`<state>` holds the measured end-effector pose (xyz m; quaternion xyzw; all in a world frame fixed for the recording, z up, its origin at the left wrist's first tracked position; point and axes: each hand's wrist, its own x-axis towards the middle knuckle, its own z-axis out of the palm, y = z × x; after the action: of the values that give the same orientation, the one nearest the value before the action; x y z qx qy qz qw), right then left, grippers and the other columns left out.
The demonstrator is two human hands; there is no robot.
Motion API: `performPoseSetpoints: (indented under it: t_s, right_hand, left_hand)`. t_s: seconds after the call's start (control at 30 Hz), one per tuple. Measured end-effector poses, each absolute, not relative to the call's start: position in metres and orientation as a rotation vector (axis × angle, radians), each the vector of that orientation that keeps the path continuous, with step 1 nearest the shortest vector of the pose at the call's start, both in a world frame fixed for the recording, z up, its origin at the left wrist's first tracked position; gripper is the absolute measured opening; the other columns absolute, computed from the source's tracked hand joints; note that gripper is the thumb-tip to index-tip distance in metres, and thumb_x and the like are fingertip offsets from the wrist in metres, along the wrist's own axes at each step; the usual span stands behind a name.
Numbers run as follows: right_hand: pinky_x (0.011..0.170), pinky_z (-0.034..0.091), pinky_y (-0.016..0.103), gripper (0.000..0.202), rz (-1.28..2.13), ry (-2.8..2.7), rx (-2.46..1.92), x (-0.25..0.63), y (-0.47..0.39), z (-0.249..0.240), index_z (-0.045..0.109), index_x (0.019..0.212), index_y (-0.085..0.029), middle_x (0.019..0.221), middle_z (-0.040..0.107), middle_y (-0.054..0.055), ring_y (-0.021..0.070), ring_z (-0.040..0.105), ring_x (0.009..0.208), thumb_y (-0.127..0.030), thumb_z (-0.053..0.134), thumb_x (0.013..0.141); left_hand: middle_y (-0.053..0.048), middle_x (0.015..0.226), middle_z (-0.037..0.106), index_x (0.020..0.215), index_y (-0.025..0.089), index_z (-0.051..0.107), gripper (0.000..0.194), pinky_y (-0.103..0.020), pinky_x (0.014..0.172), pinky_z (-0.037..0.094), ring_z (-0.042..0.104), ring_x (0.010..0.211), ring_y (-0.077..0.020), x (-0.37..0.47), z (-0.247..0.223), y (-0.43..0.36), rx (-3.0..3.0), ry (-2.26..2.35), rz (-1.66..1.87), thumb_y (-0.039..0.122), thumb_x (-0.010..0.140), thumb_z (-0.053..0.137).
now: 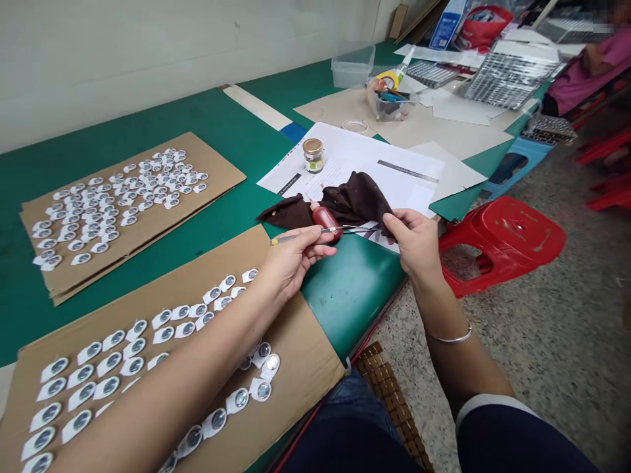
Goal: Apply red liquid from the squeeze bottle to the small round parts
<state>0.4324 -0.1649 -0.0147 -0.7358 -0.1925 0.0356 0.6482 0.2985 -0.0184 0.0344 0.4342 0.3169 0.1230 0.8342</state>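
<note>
My left hand (296,256) is closed in a pinch round slim metal tweezers (352,228), whose yellow-marked end sticks out behind my fingers. The tweezers' tips point right, against the dark brown cloth (362,197). My right hand (414,240) pinches a fold of this cloth between thumb and fingers, close about the tips. The rest of the cloth lies bunched on the table. A small red-brown bottle (325,218) with a narrow nozzle leans on it, just beyond my left hand. Behind stands a glass jar (313,156) with a gold lid.
Cardboard sheets (305,348) on the green table (365,282) carry rows of small round pieces on white tabs (134,347). Printed paper (409,187) lies under the cloth. A tub of tools (389,105) sits farther back. A red stool (513,230) is at right; a person (586,75) sits beyond.
</note>
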Motion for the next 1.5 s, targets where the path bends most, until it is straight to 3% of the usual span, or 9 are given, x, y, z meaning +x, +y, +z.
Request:
performPoseSetpoints:
  t_s: [0.1, 0.27, 0.37, 0.6, 0.83, 0.97, 1.17, 1.33, 1.5]
  right_hand:
    - [0.046, 0.040, 0.024, 0.023, 0.208, -0.566, -1.602, 0.419, -0.158, -0.014, 0.061, 0.085, -0.021, 0.066, 0.054, -0.001, 0.0092, 0.046, 0.051, -0.042, 0.058, 0.074]
    - [0.078, 0.047, 0.035, 0.028, -0.149, -1.076, -1.979, 0.407, -0.156, -0.016, 0.062, 0.102, -0.020, 0.097, 0.054, 0.009, 0.0185, 0.054, 0.090, -0.035, 0.048, 0.082]
    - [0.084, 0.047, 0.035, 0.033, -0.176, -1.202, -2.072, 0.412, -0.157, -0.018, 0.058, 0.110, -0.021, 0.108, 0.052, 0.010, 0.0199, 0.053, 0.100, -0.036, 0.043, 0.085]
    - [0.065, 0.046, 0.025, 0.023, -0.178, -1.390, -1.849, 0.430, -0.152, -0.032, 0.062, 0.093, -0.017, 0.082, 0.060, 0.005, 0.0133, 0.056, 0.075, -0.032, 0.049, 0.083]
    - [0.064, 0.044, 0.024, 0.020, -0.368, -1.541, -1.814, 0.438, -0.153, -0.039, 0.063, 0.089, -0.016, 0.079, 0.062, 0.004, 0.0124, 0.056, 0.071, -0.031, 0.052, 0.082]
    - [0.063, 0.043, 0.023, 0.017, -0.523, -1.660, -1.752, 0.435, -0.154, -0.039, 0.063, 0.091, -0.017, 0.081, 0.064, 0.004, 0.0125, 0.056, 0.072, -0.027, 0.054, 0.081]
    - [0.061, 0.042, 0.022, 0.015, -0.621, -1.709, -1.726, 0.435, -0.159, -0.040, 0.062, 0.090, -0.017, 0.080, 0.064, 0.004, 0.0112, 0.056, 0.070, -0.025, 0.056, 0.079]
    - [0.057, 0.039, 0.020, 0.013, -0.591, -1.747, -1.776, 0.435, -0.159, -0.042, 0.061, 0.088, -0.019, 0.073, 0.061, 0.000, 0.0089, 0.055, 0.063, -0.027, 0.055, 0.080]
    - [0.053, 0.036, 0.020, 0.011, -0.415, -1.700, -1.753, 0.437, -0.158, -0.044, 0.060, 0.082, -0.016, 0.068, 0.058, 0.000, 0.0079, 0.054, 0.060, -0.024, 0.052, 0.082]
  left_hand:
    - [-0.011, 0.075, 0.068, 0.083, 0.007, 0.063, 0.009, -0.024, 0.058, 0.053, 0.063, 0.051, -0.0123, 0.307, 0.030, -0.023, 0.923, 0.665, 0.226, 0.010, 0.078, 0.055]
    - [-0.011, 0.073, 0.068, 0.079, 0.006, 0.064, 0.008, -0.023, 0.056, 0.052, 0.062, 0.050, -0.0122, 0.310, 0.024, -0.027, 0.947, 0.641, 0.218, 0.010, 0.075, 0.057]
    - [-0.012, 0.072, 0.068, 0.080, 0.004, 0.063, 0.010, -0.024, 0.055, 0.052, 0.062, 0.049, -0.0131, 0.310, 0.022, -0.029, 0.962, 0.637, 0.226, 0.008, 0.073, 0.057]
    - [-0.011, 0.082, 0.068, 0.090, 0.005, 0.062, 0.017, -0.025, 0.059, 0.052, 0.062, 0.054, -0.0125, 0.298, 0.023, -0.023, 0.994, 0.541, 0.147, 0.011, 0.075, 0.056]
    - [-0.017, 0.098, 0.064, 0.101, 0.008, 0.058, 0.042, -0.029, 0.060, 0.051, 0.063, 0.062, -0.0161, 0.279, 0.047, 0.009, 1.153, 0.574, -0.213, 0.043, 0.088, 0.039]
    - [-0.010, 0.069, 0.064, 0.096, 0.007, 0.057, 0.035, -0.019, 0.040, 0.037, 0.045, 0.037, -0.0067, 0.290, 0.047, 0.008, 1.274, 0.582, -0.539, 0.035, 0.090, 0.037]
    - [0.009, 0.045, 0.022, 0.084, 0.013, 0.057, 0.031, -0.016, 0.033, 0.007, 0.013, 0.032, -0.0030, 0.296, 0.040, 0.002, 1.130, 0.633, -0.714, 0.038, 0.089, 0.038]
    - [0.007, 0.046, 0.027, 0.077, 0.015, 0.060, 0.033, -0.020, 0.039, 0.015, 0.020, 0.036, -0.0044, 0.293, 0.047, -0.004, 1.820, 0.533, -0.530, 0.041, 0.087, 0.043]
    - [-0.005, 0.065, 0.055, 0.084, 0.012, 0.062, 0.035, -0.025, 0.051, 0.028, 0.052, 0.058, -0.0144, 0.288, 0.051, -0.018, 2.927, 0.158, -0.153, 0.036, 0.090, 0.037]
